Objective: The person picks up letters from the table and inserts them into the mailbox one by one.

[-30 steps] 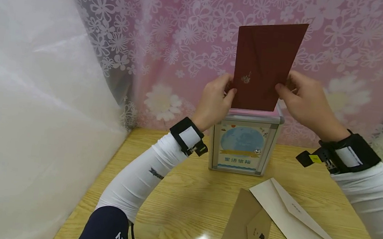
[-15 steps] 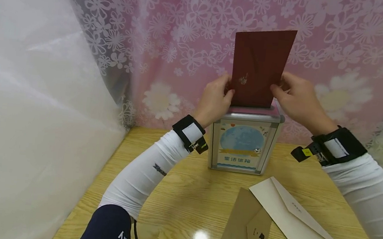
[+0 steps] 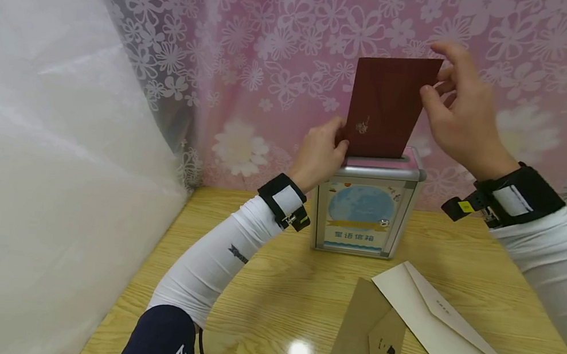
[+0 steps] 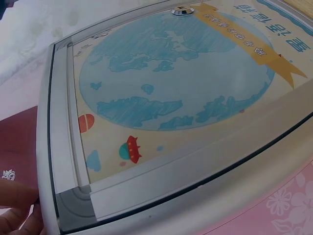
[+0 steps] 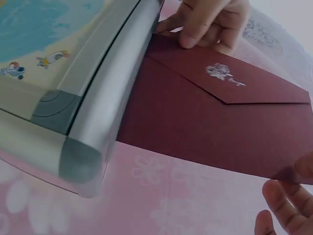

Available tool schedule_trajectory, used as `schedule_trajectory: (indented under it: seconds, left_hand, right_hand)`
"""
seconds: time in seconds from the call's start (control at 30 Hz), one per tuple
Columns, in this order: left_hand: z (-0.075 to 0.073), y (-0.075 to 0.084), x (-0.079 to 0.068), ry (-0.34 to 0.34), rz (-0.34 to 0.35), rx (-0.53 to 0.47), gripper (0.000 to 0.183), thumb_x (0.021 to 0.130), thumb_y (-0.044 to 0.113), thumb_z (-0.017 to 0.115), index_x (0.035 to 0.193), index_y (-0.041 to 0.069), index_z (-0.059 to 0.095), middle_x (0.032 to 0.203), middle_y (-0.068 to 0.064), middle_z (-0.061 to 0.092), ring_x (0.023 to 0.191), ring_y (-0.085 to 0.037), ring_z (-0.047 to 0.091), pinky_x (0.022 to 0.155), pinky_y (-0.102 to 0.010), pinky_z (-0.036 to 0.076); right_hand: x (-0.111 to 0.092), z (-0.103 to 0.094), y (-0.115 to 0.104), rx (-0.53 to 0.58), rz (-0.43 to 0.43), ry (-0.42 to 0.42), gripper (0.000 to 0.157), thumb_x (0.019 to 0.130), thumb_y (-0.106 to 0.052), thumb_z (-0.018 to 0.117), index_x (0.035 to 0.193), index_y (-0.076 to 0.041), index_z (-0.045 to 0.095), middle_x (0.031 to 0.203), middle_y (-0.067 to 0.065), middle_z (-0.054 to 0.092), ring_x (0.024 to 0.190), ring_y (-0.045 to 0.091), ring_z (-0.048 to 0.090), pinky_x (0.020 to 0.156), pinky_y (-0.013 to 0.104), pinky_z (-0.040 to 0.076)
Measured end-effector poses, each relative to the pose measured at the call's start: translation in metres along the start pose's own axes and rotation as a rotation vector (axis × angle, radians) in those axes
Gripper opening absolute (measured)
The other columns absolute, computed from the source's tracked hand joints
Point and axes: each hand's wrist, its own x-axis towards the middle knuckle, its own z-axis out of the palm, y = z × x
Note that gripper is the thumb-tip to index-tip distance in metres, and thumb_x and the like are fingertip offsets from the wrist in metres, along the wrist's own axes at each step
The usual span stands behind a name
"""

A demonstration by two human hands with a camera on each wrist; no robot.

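Note:
A dark red envelope (image 3: 387, 104) with a small silver flower print stands upright in the top slot of a silver-framed letter box (image 3: 359, 217); its lower end is hidden inside. My left hand (image 3: 319, 152) pinches the envelope's left edge low down, just above the box top. At the upper right edge, my right hand (image 3: 464, 112) holds the envelope between thumb and curled fingers, its index finger raised. The right wrist view shows the right thumb (image 5: 305, 165) over the envelope's corner. In the left wrist view, left fingers (image 4: 19, 208) are beside the box rim.
On the wooden table (image 3: 251, 289), a brown envelope (image 3: 362, 335) and a cream envelope (image 3: 436, 326) lie in front of the box, ends touching. A pink flowered curtain (image 3: 275, 55) hangs behind. White sheeting (image 3: 58, 147) bounds the left side.
The red envelope has moved down, its lower end now in the box slot. My right hand has shifted from its lower right edge up to the upper right edge; the left stays low.

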Motion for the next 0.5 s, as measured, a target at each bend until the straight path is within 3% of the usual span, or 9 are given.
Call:
schedule_trajectory:
  seconds: [0.13,0.23,0.33,0.5]
  left_hand:
    - [0.001,0.001,-0.002,-0.016,0.004,0.005,0.031,0.096,0.014,0.054,0.126,0.007,0.053,0.097,-0.004,0.064,0.072,-0.007,0.055,0.062,-0.028,0.047]
    - [-0.002,0.002,-0.002,0.011,0.008,-0.004,0.036,0.095,0.014,0.055,0.130,0.006,0.051,0.099,-0.003,0.063,0.073,-0.007,0.054,0.062,-0.026,0.047]
    - [-0.007,0.005,-0.001,0.083,0.045,-0.034,0.040,0.094,0.013,0.055,0.133,0.006,0.048,0.101,-0.003,0.062,0.077,-0.008,0.054,0.066,-0.024,0.047]
    - [-0.014,0.010,0.004,0.219,0.174,-0.095,0.044,0.093,0.007,0.054,0.135,0.006,0.044,0.106,-0.007,0.060,0.082,-0.009,0.054,0.072,-0.021,0.048]
  right_hand:
    - [0.000,0.001,-0.003,-0.029,-0.030,0.045,0.039,0.091,-0.006,0.054,0.130,-0.010,0.055,0.086,0.008,0.056,0.073,0.012,0.046,0.062,0.021,0.034]
    - [-0.006,0.005,-0.001,-0.032,-0.032,0.029,0.034,0.091,-0.007,0.054,0.125,-0.007,0.057,0.085,0.009,0.058,0.070,0.013,0.046,0.061,0.022,0.035]
    - [-0.013,0.011,0.002,-0.019,-0.045,-0.010,0.034,0.091,-0.007,0.054,0.124,-0.007,0.057,0.084,0.010,0.058,0.068,0.014,0.047,0.061,0.025,0.037]
    - [-0.027,0.022,0.011,-0.003,-0.048,-0.070,0.035,0.091,-0.005,0.055,0.125,-0.007,0.056,0.082,0.011,0.059,0.067,0.015,0.050,0.060,0.029,0.039]
